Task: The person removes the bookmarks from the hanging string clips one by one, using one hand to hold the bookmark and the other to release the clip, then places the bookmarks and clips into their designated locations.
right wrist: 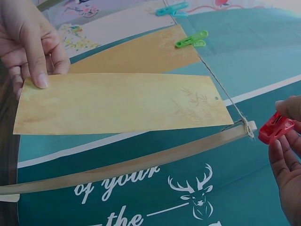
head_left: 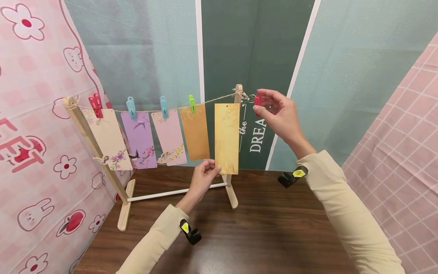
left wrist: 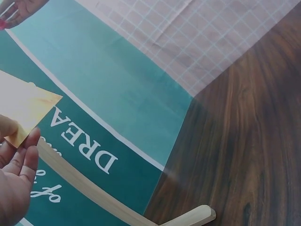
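Observation:
My left hand (head_left: 204, 179) pinches the lower left corner of a yellow bookmark card (head_left: 227, 139), which stands upright in front of the right post. The card has a small hole at its top and faint bamboo leaves. Out to the right of the post, my right hand (head_left: 282, 116) pinches a red clothespin (head_left: 257, 101) between thumb and fingers. In the right wrist view the clothespin (right wrist: 276, 128) is just beyond the post's tip, apart from the card. A string (head_left: 219, 99) runs behind the card's top edge to the post.
Several cards hang on the string from clothespins: a cream card (head_left: 108, 140), a purple card (head_left: 139, 139), a pink card (head_left: 169, 137) and an orange card (head_left: 195, 133) under a green clothespin (head_left: 192, 103). The wooden stand (head_left: 232, 196) rests on a dark table (head_left: 260, 228) before a green cloth.

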Demonstrator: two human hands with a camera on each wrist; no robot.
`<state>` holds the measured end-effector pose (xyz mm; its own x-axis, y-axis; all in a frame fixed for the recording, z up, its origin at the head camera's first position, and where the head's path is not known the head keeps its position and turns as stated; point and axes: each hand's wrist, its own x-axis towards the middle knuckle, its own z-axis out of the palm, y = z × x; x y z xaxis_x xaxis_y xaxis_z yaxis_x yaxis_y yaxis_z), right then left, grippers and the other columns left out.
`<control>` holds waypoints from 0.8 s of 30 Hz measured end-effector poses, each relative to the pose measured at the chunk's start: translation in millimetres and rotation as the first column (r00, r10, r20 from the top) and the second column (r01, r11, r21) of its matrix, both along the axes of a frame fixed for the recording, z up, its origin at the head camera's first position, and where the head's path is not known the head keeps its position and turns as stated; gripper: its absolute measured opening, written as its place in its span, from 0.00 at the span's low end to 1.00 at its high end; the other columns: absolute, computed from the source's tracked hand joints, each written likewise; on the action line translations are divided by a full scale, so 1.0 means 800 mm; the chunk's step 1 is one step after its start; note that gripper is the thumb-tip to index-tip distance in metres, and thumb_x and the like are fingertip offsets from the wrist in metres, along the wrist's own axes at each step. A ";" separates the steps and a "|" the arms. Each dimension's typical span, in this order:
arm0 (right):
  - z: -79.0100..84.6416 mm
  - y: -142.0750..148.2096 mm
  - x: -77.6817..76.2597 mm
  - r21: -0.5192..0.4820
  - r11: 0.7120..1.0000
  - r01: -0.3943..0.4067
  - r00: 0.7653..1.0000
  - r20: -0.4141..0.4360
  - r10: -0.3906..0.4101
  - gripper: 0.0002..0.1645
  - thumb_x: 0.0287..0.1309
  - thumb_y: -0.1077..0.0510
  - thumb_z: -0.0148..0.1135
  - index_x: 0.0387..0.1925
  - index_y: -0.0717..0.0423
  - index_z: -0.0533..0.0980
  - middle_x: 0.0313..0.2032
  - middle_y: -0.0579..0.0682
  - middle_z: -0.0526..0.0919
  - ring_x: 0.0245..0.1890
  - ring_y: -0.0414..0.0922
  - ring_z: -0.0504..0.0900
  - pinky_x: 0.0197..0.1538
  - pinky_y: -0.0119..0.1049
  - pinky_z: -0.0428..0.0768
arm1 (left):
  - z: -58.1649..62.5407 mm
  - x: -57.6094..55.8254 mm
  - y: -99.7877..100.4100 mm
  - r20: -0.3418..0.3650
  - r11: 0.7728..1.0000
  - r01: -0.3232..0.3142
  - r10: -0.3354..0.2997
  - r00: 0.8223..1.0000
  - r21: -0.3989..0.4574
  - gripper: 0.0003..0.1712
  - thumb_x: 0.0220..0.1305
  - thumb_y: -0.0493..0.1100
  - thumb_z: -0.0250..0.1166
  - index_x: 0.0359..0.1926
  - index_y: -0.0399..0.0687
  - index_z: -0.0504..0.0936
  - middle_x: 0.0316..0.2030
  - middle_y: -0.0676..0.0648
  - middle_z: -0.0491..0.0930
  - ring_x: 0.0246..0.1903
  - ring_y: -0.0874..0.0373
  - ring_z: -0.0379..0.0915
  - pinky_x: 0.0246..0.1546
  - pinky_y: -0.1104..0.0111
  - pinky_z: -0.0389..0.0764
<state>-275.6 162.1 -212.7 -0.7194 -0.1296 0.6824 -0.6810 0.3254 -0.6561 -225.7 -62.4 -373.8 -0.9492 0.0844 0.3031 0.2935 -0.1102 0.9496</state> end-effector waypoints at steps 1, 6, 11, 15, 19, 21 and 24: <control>-0.003 0.003 -0.003 0.000 1.000 0.004 1.000 0.000 -0.004 0.25 0.56 0.66 0.67 0.57 0.62 0.75 0.45 0.57 0.81 0.41 0.42 0.80 0.47 0.30 0.80 | 0.000 0.001 0.000 0.002 1.000 0.001 -0.001 1.000 -0.002 0.08 0.64 0.27 0.60 0.41 0.22 0.74 0.31 0.41 0.77 0.29 0.59 0.77 0.37 0.68 0.82; -0.009 0.011 0.000 0.009 1.000 0.013 1.000 0.000 -0.013 0.27 0.56 0.67 0.68 0.58 0.62 0.74 0.45 0.57 0.81 0.42 0.41 0.80 0.47 0.30 0.80 | -0.018 -0.011 0.000 0.022 0.999 0.025 -0.026 0.999 0.019 0.08 0.64 0.28 0.61 0.41 0.22 0.74 0.30 0.43 0.77 0.27 0.63 0.75 0.35 0.71 0.81; -0.016 0.017 0.008 0.032 0.999 0.034 0.999 0.008 -0.034 0.27 0.56 0.69 0.67 0.58 0.66 0.73 0.46 0.61 0.80 0.42 0.40 0.80 0.47 0.28 0.79 | -0.030 -0.015 0.000 0.023 1.000 0.017 -0.018 1.000 0.026 0.09 0.64 0.29 0.62 0.41 0.24 0.75 0.30 0.46 0.76 0.29 0.58 0.76 0.36 0.69 0.82; -0.020 0.021 0.014 0.041 0.998 0.037 0.999 0.014 -0.038 0.28 0.55 0.67 0.68 0.59 0.62 0.74 0.46 0.58 0.80 0.42 0.40 0.80 0.46 0.27 0.79 | -0.032 -0.011 0.000 0.015 1.000 0.003 -0.003 1.000 0.017 0.09 0.64 0.31 0.64 0.40 0.27 0.76 0.29 0.47 0.76 0.30 0.53 0.76 0.36 0.68 0.82; -0.024 0.024 0.017 0.039 0.999 0.027 0.999 0.027 -0.028 0.29 0.55 0.65 0.69 0.60 0.58 0.73 0.45 0.56 0.80 0.42 0.41 0.79 0.47 0.29 0.80 | -0.032 -0.007 -0.001 0.013 1.000 0.003 -0.003 1.000 0.005 0.08 0.63 0.32 0.65 0.39 0.29 0.77 0.28 0.47 0.76 0.30 0.53 0.76 0.35 0.69 0.81; -0.025 0.025 0.019 0.027 0.999 0.017 0.999 0.032 -0.018 0.29 0.55 0.65 0.69 0.59 0.58 0.73 0.45 0.56 0.80 0.42 0.42 0.80 0.47 0.29 0.80 | -0.031 -0.005 -0.002 0.014 1.000 0.002 -0.002 1.000 -0.003 0.08 0.63 0.32 0.65 0.39 0.29 0.77 0.28 0.48 0.76 0.30 0.55 0.76 0.35 0.70 0.81; -0.026 0.028 0.021 0.006 1.000 0.008 0.999 0.035 -0.008 0.29 0.54 0.65 0.70 0.58 0.59 0.74 0.44 0.55 0.81 0.42 0.43 0.80 0.47 0.29 0.80 | -0.030 -0.001 -0.003 0.014 1.000 0.000 0.000 1.000 -0.019 0.08 0.63 0.33 0.65 0.39 0.29 0.77 0.28 0.48 0.76 0.29 0.58 0.75 0.34 0.71 0.80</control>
